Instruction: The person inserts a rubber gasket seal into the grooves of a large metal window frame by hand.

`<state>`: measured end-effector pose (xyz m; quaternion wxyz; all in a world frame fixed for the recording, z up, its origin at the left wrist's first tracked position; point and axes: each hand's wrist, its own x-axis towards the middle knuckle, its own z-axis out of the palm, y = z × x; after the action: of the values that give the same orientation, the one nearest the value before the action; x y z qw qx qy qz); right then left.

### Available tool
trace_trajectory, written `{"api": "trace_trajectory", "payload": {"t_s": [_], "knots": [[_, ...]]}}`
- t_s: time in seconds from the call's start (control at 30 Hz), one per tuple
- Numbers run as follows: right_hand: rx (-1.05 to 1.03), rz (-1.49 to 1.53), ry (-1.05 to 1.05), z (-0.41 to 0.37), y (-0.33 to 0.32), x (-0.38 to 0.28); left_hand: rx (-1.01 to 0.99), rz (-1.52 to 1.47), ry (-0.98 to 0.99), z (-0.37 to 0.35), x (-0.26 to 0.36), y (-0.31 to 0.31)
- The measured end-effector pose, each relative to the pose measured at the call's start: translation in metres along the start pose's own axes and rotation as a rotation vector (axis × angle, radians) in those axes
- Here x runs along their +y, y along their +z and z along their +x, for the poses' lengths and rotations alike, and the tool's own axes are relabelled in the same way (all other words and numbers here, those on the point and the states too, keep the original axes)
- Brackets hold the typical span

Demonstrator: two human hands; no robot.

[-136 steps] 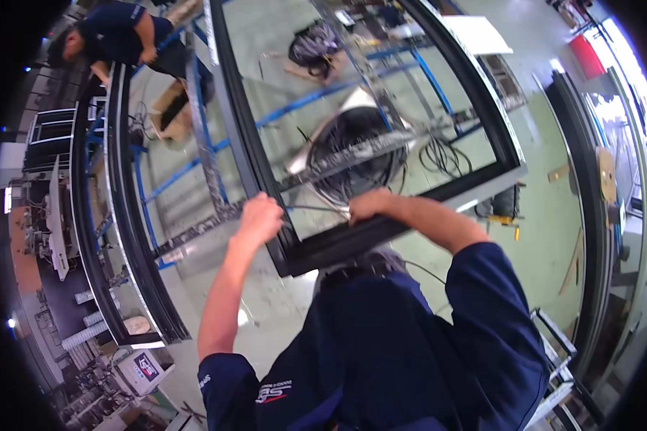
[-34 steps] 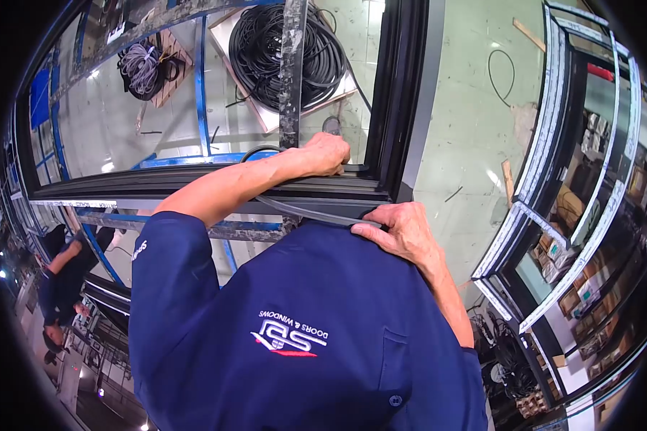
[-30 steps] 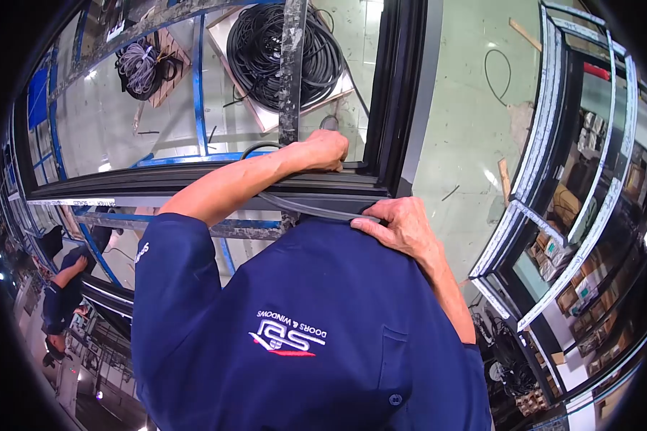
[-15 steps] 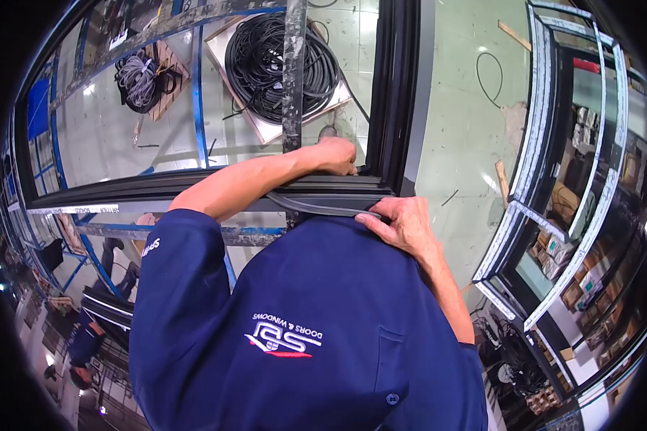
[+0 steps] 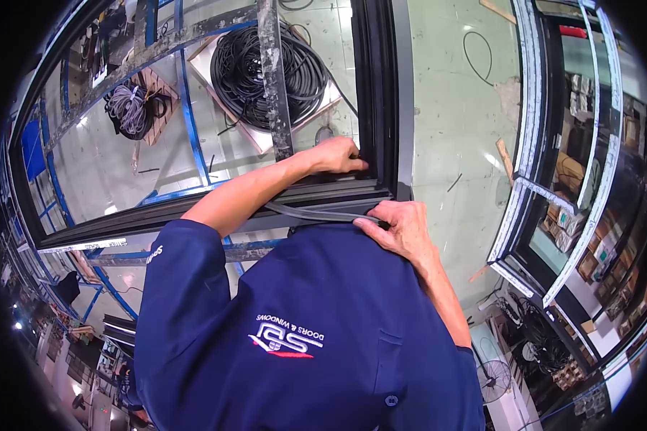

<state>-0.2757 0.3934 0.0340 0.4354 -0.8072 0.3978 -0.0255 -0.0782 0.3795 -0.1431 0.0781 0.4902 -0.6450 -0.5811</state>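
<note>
My left hand (image 5: 339, 154) reaches over the lower bar of a dark window or door frame (image 5: 402, 93). Its fingers are curled at the inside corner, and what they hold, if anything, is hidden. Close to my shirt, my right hand (image 5: 404, 224) pinches a grey-black rubber gasket strip (image 5: 316, 213) between thumb and fingers. The strip runs left along the near side of the frame and passes under my left forearm.
Blue metal supports (image 5: 191, 118) and a paint-spattered bar (image 5: 272, 79) lie under the frame. Beyond them, a large coil of black gasket (image 5: 248, 82) rests on a board, with a smaller grey bundle (image 5: 127, 108) to its left. White-taped frames (image 5: 532, 136) stand at right.
The view has shifted, so the frame sits slightly farther left and tilted. My left hand has moved a little toward the frame's inner corner. My right hand keeps its pinch on the strip.
</note>
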Motion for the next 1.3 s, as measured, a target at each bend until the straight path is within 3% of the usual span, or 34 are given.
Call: {"api": "trace_trajectory", "payload": {"t_s": [0.03,0.13,0.17,0.27,0.37,0.9,1.0,1.1,1.2,1.3], "knots": [[0.002,-0.013,0.003,0.0,0.001,0.001,0.028,-0.043,-0.136,0.006,0.003,-0.005],[0.07,-0.013,0.008,-0.002,0.007,0.003,0.451,-0.182,-0.245,0.021,0.004,-0.016],[0.102,-0.019,-0.01,-0.001,0.009,0.004,0.584,0.015,-0.21,0.029,0.006,-0.022],[0.182,-0.027,-0.057,-0.001,0.015,0.006,0.871,0.118,-0.18,0.048,0.006,-0.04],[0.238,-0.046,-0.1,-0.002,0.016,0.009,0.979,0.178,-0.192,0.067,0.003,-0.059],[0.325,-0.122,-0.226,-0.003,0.023,0.021,1.006,0.224,-0.249,0.07,0.009,-0.035],[0.325,-0.101,-0.227,-0.002,0.021,0.019,0.964,0.188,-0.223,0.066,0.007,-0.05],[0.335,-0.112,-0.204,-0.005,0.025,0.021,1.073,0.182,-0.324,0.094,-0.001,-0.094],[0.341,-0.116,-0.19,-0.007,0.028,0.023,1.125,0.302,-0.242,0.114,-0.009,-0.13],[0.36,-0.111,-0.209,-0.004,0.025,0.02,1.124,0.33,-0.278,0.123,-0.013,-0.126]]}}
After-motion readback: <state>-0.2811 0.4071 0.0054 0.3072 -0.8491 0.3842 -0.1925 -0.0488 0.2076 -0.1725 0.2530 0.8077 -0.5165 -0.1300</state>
